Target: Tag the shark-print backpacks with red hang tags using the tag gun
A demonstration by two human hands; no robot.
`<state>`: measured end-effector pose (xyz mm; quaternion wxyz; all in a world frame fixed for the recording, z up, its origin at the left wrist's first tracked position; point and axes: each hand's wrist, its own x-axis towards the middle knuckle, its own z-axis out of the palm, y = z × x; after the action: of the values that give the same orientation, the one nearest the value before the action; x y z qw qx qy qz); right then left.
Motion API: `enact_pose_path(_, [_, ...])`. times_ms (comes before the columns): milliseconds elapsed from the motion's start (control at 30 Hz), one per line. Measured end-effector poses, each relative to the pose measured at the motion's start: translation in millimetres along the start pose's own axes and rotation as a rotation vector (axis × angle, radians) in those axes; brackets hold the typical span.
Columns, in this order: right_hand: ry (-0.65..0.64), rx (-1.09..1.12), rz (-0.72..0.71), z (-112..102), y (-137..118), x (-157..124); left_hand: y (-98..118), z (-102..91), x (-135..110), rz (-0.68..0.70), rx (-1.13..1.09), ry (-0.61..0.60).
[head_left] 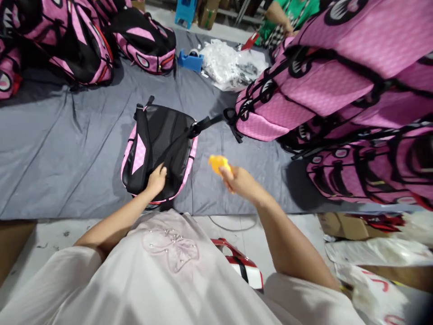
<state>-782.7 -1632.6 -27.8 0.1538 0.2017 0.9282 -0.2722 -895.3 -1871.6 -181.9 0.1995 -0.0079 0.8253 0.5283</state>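
A pink and black backpack (158,144) lies back-side up on the grey cloth (67,149) in front of me, its strap stretched toward the right. My left hand (156,179) rests on its near edge with fingers curled on the black fabric. My right hand (238,179) is raised to the right of the backpack, closed around a small orange object (218,163) that is blurred.
A tall stack of pink backpacks (345,90) fills the right side. More pink backpacks (77,40) lie at the far left. A blue tape dispenser (191,59) and clear plastic bags (230,65) sit at the back. Another person in green (291,16) works beyond. Cardboard and bags (365,253) lie on the floor at right.
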Motion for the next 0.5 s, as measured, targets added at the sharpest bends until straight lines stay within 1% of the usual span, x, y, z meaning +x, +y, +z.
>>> enact_pose_path(33, [0.108,-0.044,0.008,-1,-5,6,1,6.8,-4,0.135,0.206,0.056])
enact_pose_path(67, [0.166,-0.099,0.009,-1,-10,11,3,13.3,-7,0.236,0.395,0.086])
enact_pose_path(100, [0.171,-0.162,0.008,0,-13,13,5,18.9,-9,0.293,0.55,0.093])
enact_pose_path(133, [0.135,-0.22,0.003,4,-16,13,8,23.1,-10,0.31,0.661,0.084])
enact_pose_path(167, [0.081,-0.264,0.001,8,-17,10,11,25.3,-9,0.306,0.725,0.055])
enact_pose_path(200, [0.04,-0.295,0.013,14,-18,6,13,24.9,-7,0.299,0.755,0.007])
enact_pose_path(233, [0.025,-0.32,0.049,20,-17,-1,15,21.5,-4,0.295,0.759,-0.054])
enact_pose_path(300, [0.041,-0.37,0.158,37,-13,-17,16,4.8,0,0.331,0.705,-0.145])
enact_pose_path(333, [0.033,-0.393,0.198,48,-11,-26,14,-8.2,1,0.382,0.65,-0.143])
enact_pose_path(367, [0.005,-0.413,0.215,61,-9,-36,11,-23.4,2,0.44,0.577,-0.094])
enact_pose_path(400, [-0.032,-0.429,0.215,76,-8,-45,6,-39.9,3,0.484,0.488,-0.003])
enact_pose_path(433, [-0.065,-0.438,0.202,92,-7,-54,0,-56.6,3,0.489,0.383,0.116])
enact_pose_path(467, [-0.081,-0.445,0.188,109,-6,-61,-7,-72.4,4,0.437,0.265,0.224])
enact_pose_path(500, [-0.083,-0.453,0.18,126,-5,-67,-13,-86.3,6,0.332,0.134,0.271])
